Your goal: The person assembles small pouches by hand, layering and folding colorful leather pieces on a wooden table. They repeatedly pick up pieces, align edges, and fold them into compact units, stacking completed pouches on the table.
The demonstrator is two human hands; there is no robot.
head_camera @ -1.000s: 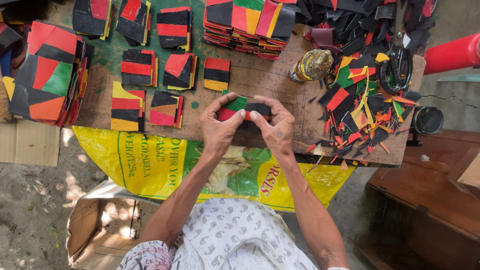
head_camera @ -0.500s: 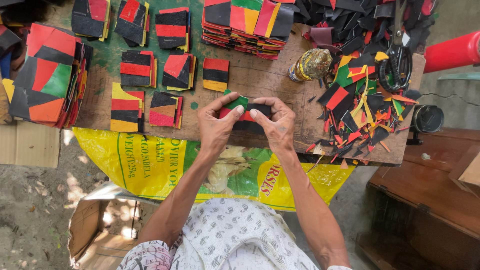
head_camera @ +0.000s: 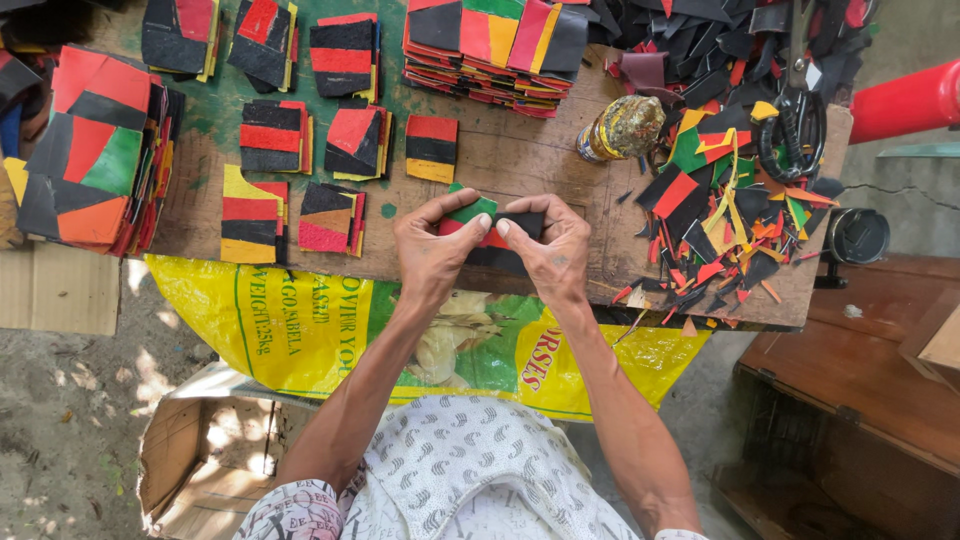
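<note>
My left hand (head_camera: pixel 432 245) and my right hand (head_camera: pixel 545 250) meet over the near edge of a worn wooden board (head_camera: pixel 520 160). Together they pinch a small patchwork piece (head_camera: pixel 487 215) of green, red and black material, thumbs and fingertips pressed on its top. A black piece lies under it on the board. Small stacks of red, black and yellow patchwork squares (head_camera: pixel 335 215) lie just left of my left hand.
Larger patchwork stacks (head_camera: pixel 90 160) sit at far left and along the far edge (head_camera: pixel 490 50). A heap of coloured offcuts (head_camera: pixel 730 200) with black scissors (head_camera: pixel 795 130) lies right, beside a glue bottle (head_camera: pixel 620 128). A yellow sack (head_camera: pixel 300 330) hangs below; a cardboard box (head_camera: pixel 200 460) stands on the ground.
Both hands have stayed in place over the board; the fingers have shifted slightly on the small piece, pressing it. Nothing else has moved.
</note>
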